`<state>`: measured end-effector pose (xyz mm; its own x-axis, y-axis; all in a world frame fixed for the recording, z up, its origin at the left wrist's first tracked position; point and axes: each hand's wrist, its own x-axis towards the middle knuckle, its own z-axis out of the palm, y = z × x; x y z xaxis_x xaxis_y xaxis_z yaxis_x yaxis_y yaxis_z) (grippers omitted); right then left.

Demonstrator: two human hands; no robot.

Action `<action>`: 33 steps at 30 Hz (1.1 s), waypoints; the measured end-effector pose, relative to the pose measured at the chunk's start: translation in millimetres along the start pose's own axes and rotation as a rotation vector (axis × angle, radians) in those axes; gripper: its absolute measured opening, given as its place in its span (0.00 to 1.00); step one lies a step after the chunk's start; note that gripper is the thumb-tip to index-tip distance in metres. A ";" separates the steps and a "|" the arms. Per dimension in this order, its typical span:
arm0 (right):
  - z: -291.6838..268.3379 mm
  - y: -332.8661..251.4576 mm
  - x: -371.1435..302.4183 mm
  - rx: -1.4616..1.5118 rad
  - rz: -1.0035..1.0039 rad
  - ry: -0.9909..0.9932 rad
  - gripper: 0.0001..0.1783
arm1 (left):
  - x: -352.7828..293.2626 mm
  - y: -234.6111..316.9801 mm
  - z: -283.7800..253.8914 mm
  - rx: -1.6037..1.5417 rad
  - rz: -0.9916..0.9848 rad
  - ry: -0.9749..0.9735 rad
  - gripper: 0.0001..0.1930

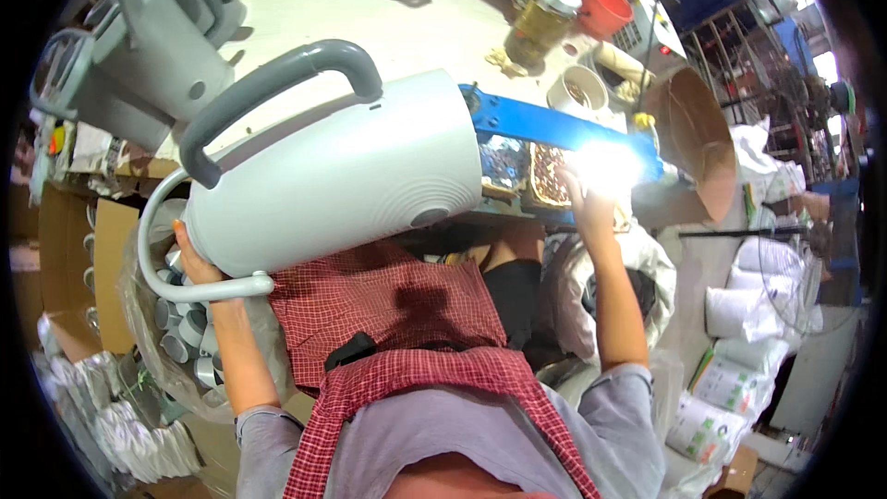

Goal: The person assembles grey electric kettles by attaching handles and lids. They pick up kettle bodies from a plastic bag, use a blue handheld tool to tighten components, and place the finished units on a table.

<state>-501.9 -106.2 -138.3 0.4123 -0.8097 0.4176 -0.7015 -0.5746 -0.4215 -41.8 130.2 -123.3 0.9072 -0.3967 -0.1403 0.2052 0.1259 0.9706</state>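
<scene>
A light grey, can-shaped vessel [342, 176] with a dark grey arched handle [296, 65] lies tilted across my front, its wide end on the blue machine arm [554, 125]. A thin grey tube [199, 290] curves round its left end. My left hand [196, 257] grips that left end from below, thumb showing and the other fingers hidden behind the vessel. My right hand [589, 196] reaches into a tray of small copper-coloured pieces [550, 174], a finger stretched out over them. Lamp glare washes out part of this hand. Beside that tray is another tray of dark, shiny small parts [504, 161].
Similar grey vessels [157, 65] stand at the table's left. At the back right are a jar [543, 23], a red cup [605, 9] and a white cup [577, 90]. A bag of grey parts [189, 342] sits lower left; white sacks [730, 388] line the right floor.
</scene>
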 end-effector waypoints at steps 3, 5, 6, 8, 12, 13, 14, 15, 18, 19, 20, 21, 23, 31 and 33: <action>-16.3 -84.9 41.1 0.442 0.062 0.055 0.10 | 14.1 -12.1 -26.6 -0.089 -0.045 -0.006 0.27; -8.5 -103.9 79.6 0.509 -0.054 0.085 0.06 | 14.0 -8.6 -28.1 -0.119 -0.056 -0.020 0.27; -2.8 -115.7 95.9 0.548 -0.056 0.112 0.05 | 13.0 -10.2 -22.7 -0.145 -0.066 -0.035 0.27; 10.5 -123.9 116.3 0.576 0.007 0.055 0.04 | 11.8 -9.5 -14.4 -0.198 -0.112 -0.022 0.26; 24.7 -123.4 122.0 0.618 0.076 -0.032 0.05 | 18.2 -20.1 -29.8 -0.186 -0.099 -0.011 0.27; 23.0 -123.1 122.1 0.595 0.016 -0.022 0.06 | 19.4 -22.3 -33.2 -0.174 -0.087 -0.018 0.27; 22.5 -125.5 124.4 0.611 0.031 -0.040 0.06 | 20.8 -23.6 -35.9 -0.161 -0.076 -0.028 0.27; 21.7 -126.6 124.7 0.620 0.061 -0.056 0.07 | 22.1 -23.9 -37.2 -0.163 -0.089 -0.021 0.26; 19.5 -125.9 128.0 0.588 0.036 -0.107 0.08 | 17.6 -15.6 -33.8 -0.167 -0.120 0.003 0.26; 17.1 -128.5 129.9 0.573 0.025 -0.120 0.09 | 14.1 -10.0 -26.8 -0.175 -0.102 0.021 0.26; 14.5 -130.7 130.4 0.558 0.015 -0.133 0.09 | 11.4 -7.8 -22.3 -0.183 -0.084 0.039 0.27; 12.0 -132.1 130.8 0.526 -0.018 -0.142 0.10 | 11.0 -5.6 -21.5 -0.210 -0.113 0.007 0.26; 12.7 -129.3 130.0 0.564 -0.010 -0.149 0.09 | 4.3 -1.8 -15.6 -0.198 -0.107 0.030 0.27; 7.2 -131.6 137.6 0.473 0.040 -0.275 0.10 | -4.5 -3.2 -10.9 -0.218 -0.081 0.003 0.28; 8.8 -132.6 133.8 0.553 0.087 -0.263 0.09 | -1.1 -4.9 -18.1 -0.280 -0.117 -0.033 0.28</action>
<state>-348.6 -139.4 -33.6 0.5460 -0.8183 0.1798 -0.3627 -0.4243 -0.8297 -37.1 146.5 -131.5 0.8598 -0.4522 -0.2372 0.4052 0.3216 0.8558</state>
